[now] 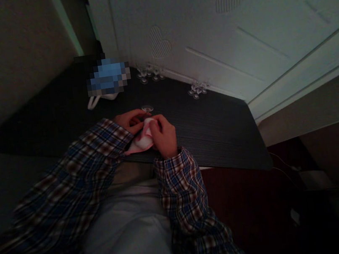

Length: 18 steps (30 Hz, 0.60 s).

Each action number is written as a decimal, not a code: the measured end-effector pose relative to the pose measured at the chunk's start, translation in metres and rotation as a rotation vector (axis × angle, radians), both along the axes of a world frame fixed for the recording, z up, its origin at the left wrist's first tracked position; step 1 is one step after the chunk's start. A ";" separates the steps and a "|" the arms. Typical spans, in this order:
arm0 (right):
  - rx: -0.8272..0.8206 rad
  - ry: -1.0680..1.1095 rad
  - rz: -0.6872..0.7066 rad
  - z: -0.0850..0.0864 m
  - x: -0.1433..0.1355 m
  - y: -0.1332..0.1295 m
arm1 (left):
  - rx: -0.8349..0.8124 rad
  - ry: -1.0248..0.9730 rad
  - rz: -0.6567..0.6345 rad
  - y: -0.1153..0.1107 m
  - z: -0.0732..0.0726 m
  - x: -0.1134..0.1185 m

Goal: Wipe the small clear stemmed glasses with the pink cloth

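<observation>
My left hand (130,121) is closed, its fingers around the stem of a small clear stemmed glass (147,108) whose round end sticks up past the fingertips. A pink-and-white cloth (143,141) is bunched against the glass's lower part and hides it. Pinched fingers of my right hand (165,135) grip the cloth from the other side. Both hands are close together over the near edge of the dark table (218,132). Toward the back lie two clusters of similar clear pieces, one at the left (150,72) and one farther right (198,89).
A blurred-out blue and white object (107,76) rests at the back left, a pale loop (92,102) jutting from it. Behind the table stands a white panel (199,25) with raised hearts. Thin cables (281,161) run beyond the table's right corner.
</observation>
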State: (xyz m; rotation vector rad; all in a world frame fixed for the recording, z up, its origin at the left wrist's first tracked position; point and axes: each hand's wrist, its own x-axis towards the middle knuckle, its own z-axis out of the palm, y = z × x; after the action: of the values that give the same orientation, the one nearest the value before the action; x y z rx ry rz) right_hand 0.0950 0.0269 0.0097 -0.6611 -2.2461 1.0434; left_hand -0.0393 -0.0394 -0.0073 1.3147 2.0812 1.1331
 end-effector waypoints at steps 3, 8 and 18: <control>0.001 0.000 -0.008 -0.001 0.000 0.000 | 0.003 0.002 -0.003 0.000 0.000 0.000; -0.004 -0.006 -0.009 -0.001 0.000 0.000 | 0.055 -0.005 0.022 0.000 -0.004 0.002; -0.001 -0.008 -0.005 0.000 0.000 0.000 | 0.016 -0.003 0.017 0.000 -0.001 0.001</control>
State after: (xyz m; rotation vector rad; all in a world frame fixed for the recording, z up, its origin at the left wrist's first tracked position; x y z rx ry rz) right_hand 0.0953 0.0264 0.0099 -0.6730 -2.2497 1.0416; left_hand -0.0380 -0.0398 -0.0085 1.3043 2.0893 1.1602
